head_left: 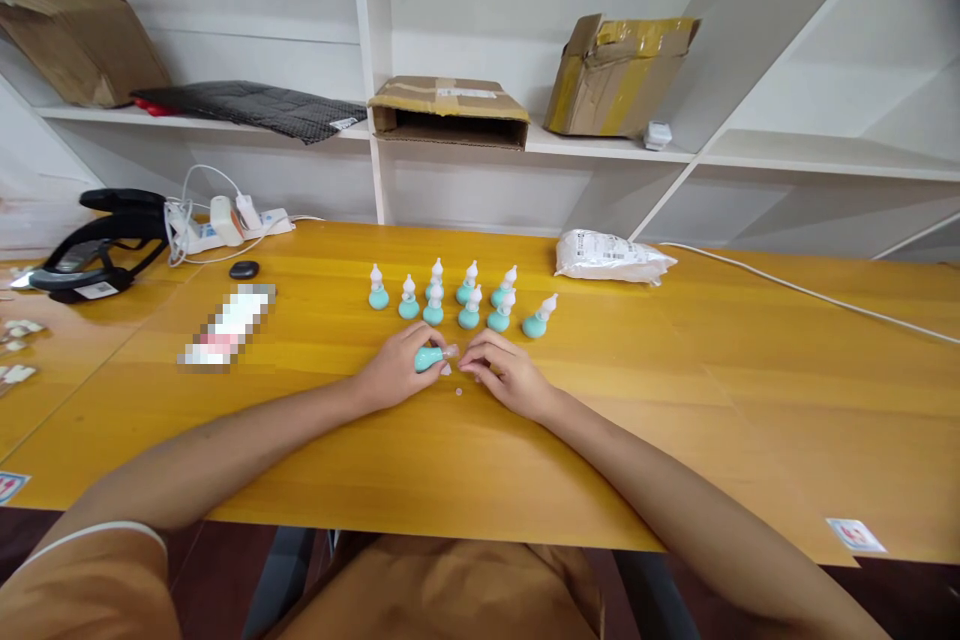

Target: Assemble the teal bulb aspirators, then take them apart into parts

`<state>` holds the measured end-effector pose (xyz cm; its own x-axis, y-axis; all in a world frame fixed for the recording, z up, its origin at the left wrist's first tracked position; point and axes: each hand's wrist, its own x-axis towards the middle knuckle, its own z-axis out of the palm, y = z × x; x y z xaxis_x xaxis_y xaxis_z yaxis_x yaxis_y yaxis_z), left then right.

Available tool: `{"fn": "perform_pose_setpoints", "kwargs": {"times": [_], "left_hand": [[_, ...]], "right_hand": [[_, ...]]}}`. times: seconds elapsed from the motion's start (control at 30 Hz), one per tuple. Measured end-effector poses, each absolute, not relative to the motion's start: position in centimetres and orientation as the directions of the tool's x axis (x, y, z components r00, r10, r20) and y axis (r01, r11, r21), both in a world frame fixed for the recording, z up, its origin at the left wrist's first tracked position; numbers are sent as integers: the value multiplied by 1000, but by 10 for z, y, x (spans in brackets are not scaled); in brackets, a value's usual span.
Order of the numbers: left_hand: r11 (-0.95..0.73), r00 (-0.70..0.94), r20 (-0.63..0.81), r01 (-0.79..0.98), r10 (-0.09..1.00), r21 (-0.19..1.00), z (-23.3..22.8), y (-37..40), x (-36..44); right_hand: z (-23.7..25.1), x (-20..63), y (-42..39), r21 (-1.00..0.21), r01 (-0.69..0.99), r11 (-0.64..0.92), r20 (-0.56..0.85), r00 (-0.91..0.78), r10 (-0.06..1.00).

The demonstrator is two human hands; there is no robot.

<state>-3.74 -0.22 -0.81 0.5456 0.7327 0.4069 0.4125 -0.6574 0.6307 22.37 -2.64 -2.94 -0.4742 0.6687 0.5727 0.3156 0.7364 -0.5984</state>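
My left hand (397,367) is closed around a teal nasal aspirator bulb (428,358), lying sideways with its clear tip (450,351) pointing right. Just to the right of that tip, my right hand (510,375) has its thumb and fingers brought together; whatever they pinch, if anything, is too small to make out. A small translucent piece (446,370) shows below the tip. Nearer to me, a tiny pale ring (459,391) lies on the table. Behind both hands several finished-looking aspirators (433,305) stand upright in loose rows, teal bulbs below and clear-pinkish tops above.
A wooden table (300,480) carries a blurred-out flat object (229,325), a black oval case (244,270), a black headset (97,245) and a power strip (240,232). At the back lies a white plastic package (611,258) beside a cable (810,290). Cardboard boxes (450,98) sit on the shelf.
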Motion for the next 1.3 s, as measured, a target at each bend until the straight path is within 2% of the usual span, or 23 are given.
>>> {"fn": "perform_pose_setpoints", "kwargs": {"times": [0.13,0.4,0.6,0.77,1.03,1.3], "left_hand": [[-659,483,462,414,744,628,-7,-3,-37],[-740,500,550,371,669,561,-9,-2,-39],[-753,505,562,372,655,543,-9,-2,-40],[-745,504,556,360,661,561,-9,-2,-41],[-782,662,511,189,549,594,-5,-3,-41],[-696,629,452,206,633,688,-3,-3,-44]], "right_hand": [[-28,227,-24,-618,334,712,485,-550,680],[-28,225,-25,-635,413,653,351,-599,720],[-26,226,-25,-653,391,648,366,-586,723],[-29,227,-21,-706,371,603,422,-463,779],[-31,224,-26,-777,244,581,427,-475,770],[-35,221,-28,-831,196,521,403,-432,807]]}}
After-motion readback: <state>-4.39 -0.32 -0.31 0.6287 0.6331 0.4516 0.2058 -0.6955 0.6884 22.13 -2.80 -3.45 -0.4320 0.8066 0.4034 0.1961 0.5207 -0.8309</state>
